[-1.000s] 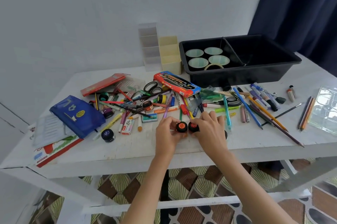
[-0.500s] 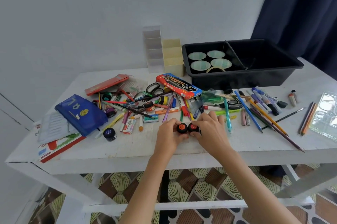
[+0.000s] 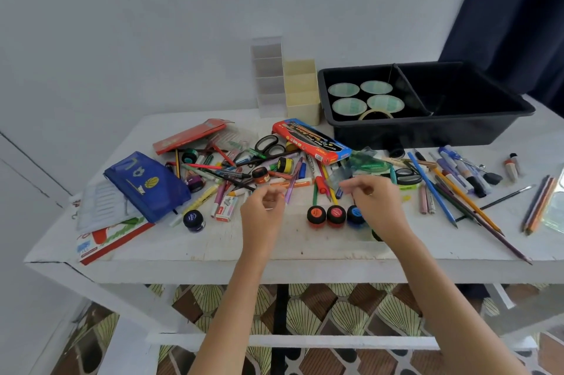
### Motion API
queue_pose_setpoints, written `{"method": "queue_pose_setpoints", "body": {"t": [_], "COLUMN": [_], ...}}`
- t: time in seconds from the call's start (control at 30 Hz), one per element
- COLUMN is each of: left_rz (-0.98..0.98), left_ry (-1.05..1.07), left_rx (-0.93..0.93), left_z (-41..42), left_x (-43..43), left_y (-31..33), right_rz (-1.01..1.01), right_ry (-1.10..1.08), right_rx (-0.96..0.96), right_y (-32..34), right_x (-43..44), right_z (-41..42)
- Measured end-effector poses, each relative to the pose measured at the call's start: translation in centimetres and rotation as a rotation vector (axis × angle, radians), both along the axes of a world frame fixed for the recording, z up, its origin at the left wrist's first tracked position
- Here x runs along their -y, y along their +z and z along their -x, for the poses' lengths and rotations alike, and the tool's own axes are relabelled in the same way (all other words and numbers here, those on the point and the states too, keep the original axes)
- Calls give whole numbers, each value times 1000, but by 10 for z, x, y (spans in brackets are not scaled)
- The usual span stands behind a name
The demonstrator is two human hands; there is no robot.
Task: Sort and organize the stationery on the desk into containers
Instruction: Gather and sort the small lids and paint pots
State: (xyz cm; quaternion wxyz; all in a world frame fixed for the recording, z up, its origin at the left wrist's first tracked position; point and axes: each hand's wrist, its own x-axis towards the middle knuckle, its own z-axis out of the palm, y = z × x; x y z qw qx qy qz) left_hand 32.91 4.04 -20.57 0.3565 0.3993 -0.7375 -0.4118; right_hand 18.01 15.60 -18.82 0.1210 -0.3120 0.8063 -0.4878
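Three jars (image 3: 335, 215) stand in a touching row near the front of the desk (image 3: 213, 243), with orange, red and blue tops. The left hand (image 3: 262, 210) hovers just left of the row and the right hand (image 3: 377, 202) over its blue end. Neither touches the jars. Fingers on both are loosely curled, with nothing in them.

Behind the hands is a heap of pens (image 3: 213, 174), scissors (image 3: 268, 144) and a red pencil box (image 3: 311, 141). The blue pouch (image 3: 146, 184) lies on papers at left, with a navy jar (image 3: 193, 219) just beside it. The black tray (image 3: 427, 130) at back right has two compartments, with tape rolls (image 3: 349, 106) in the left one. The clear organizer (image 3: 268, 75) and cream organizer (image 3: 302, 94) stand side by side, left of the tray. Pencils (image 3: 451, 191) fan out at right.

The right wrist hides most of a dark jar (image 3: 376, 235). Both hands are motion-blurred, so finger detail is soft. The clear palette (image 3: 557, 206) is cut off by the right frame edge. Labels are unreadable.

The desk is white-painted and scuffed. The tray is glossy plastic, the pouch is fabric, and the jars are round with black-rimmed tops.
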Motion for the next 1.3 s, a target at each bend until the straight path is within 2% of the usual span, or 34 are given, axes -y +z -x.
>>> {"method": "queue_pose_setpoints", "body": {"t": [0.27,0.53,0.73,1.1,1.3], "left_rz": [-21,-76,-102,-85,-16], "left_ry": [116,219,200,103,-82], "left_rx": [-59,-33,-25,-29,90], "left_z": [-2,-11,-16,15,53], "left_x": [38,72,81,83,85], "left_y": [3,-7,-14,-12,-10], "right_rz": [-75,-219,-338,-12,53], "right_ry": [260,317,307,220,101], "right_rx": [-82,-231,-316,-209,-228], "right_y": [-1,-27,-40,-23,-12], "right_x": [79,159,176,141,101], "right_z": [-26,-37,-43,-20,10]}}
